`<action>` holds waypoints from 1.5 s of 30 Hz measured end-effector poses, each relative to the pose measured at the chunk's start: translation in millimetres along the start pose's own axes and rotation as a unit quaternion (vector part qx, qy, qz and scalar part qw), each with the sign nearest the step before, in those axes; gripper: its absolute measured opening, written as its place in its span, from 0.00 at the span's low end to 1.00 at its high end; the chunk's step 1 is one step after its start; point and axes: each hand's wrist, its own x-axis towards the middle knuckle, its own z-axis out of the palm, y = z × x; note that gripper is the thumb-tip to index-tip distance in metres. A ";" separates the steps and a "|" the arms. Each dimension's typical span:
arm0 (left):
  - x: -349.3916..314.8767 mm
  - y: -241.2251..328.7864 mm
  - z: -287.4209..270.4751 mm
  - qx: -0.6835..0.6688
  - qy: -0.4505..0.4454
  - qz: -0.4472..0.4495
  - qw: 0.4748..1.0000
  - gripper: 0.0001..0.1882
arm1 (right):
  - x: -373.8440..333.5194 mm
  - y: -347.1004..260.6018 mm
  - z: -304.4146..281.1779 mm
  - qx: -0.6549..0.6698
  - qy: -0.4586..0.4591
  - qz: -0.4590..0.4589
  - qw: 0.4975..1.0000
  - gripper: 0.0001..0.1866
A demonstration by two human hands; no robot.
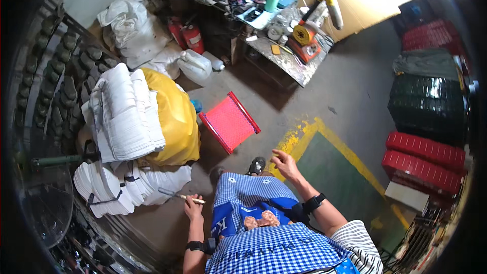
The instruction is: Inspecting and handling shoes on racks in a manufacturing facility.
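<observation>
My left hand (193,206) is closed round a thin hand tool with a pale handle (199,201). The tool's narrow grey end points left, toward bundled white sheets (109,187) on the floor; its exact kind is too small to make out. In front of my body, to the right, my right hand (287,165) is held in the air with fingers apart and nothing in them. A blue checked apron (253,193) covers my front. Ahead of my feet stands a small red stool (231,123) with a woven-looking top.
At the left, white stacked sheets (129,111) lean against a yellow sack (172,116). Beyond are a plastic jug (195,67), a fire extinguisher (193,38) and a cluttered worktable (299,73). Red crates (421,170) and dark green crates (428,104) line the right side. Yellow lines (350,155) mark the floor.
</observation>
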 end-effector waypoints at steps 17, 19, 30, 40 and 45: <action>33.6 -6.1 60.8 -0.238 0.161 -0.045 0.957 0.24 | 276.2 -201.6 -21.6 0.107 0.084 -0.099 0.986 0.18; 38.9 -7.6 78.0 -0.192 0.170 -0.025 0.966 0.25 | 326.9 -225.3 -45.1 0.124 0.072 -0.172 0.975 0.18; 17.1 -21.6 260.8 -0.201 0.271 -0.020 0.941 0.18 | 588.7 -414.8 -107.0 -0.364 0.168 -0.530 0.747 0.17; 35.5 23.7 360.1 -0.339 0.133 -0.004 0.932 0.18 | 636.3 -384.3 -149.1 -0.504 0.083 -0.527 0.680 0.15; 46.7 0.2 335.6 -0.357 0.062 0.027 0.932 0.23 | 627.3 -359.1 -144.9 -0.456 0.108 -0.545 0.695 0.14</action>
